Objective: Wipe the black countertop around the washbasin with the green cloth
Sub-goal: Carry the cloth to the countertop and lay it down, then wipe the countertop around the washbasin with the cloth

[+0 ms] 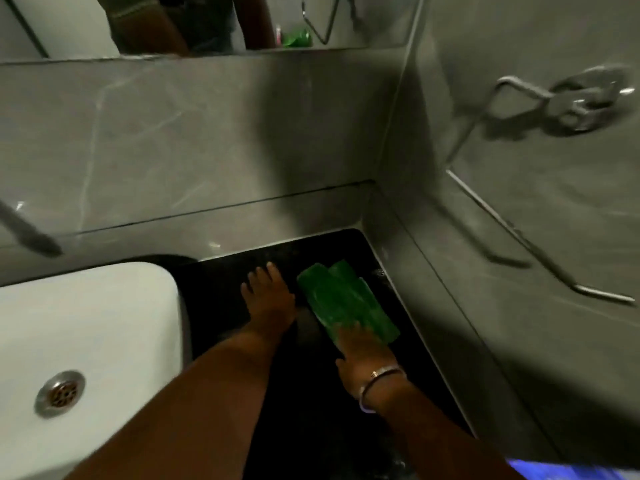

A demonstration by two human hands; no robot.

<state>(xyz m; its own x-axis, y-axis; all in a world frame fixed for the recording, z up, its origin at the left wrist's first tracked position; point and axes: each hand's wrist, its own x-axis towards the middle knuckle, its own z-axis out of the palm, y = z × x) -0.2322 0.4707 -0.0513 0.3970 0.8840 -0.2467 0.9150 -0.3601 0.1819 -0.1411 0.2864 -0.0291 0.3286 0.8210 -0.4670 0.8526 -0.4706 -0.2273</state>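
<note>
Grey marbled wall tiles (194, 140) close in two sides of the corner, with a chrome towel ring (568, 102) fixed on the right-hand one. Below them the white washbasin (104, 323) sits to my left, its drain (59, 393) showing, and the black countertop (311, 427) runs between the basin and the side wall.

On that dark strip lies the green cloth (343, 303), folded into a long pad, angled toward the back corner and just beside the wall's foot. My right hand (363, 358), a bangle (381, 379) at the wrist, presses flat on the cloth's near end, fingers spread over it rather than curled round it. My left hand (268, 296) rests open, palm down on the bare stone just left of the cloth, gripping nothing.

I judge the cloth soft, light and probably damp, so it should slide easily on polished stone but bunch if pushed from one edge; a flat palm over its middle would keep the folds together.
</note>
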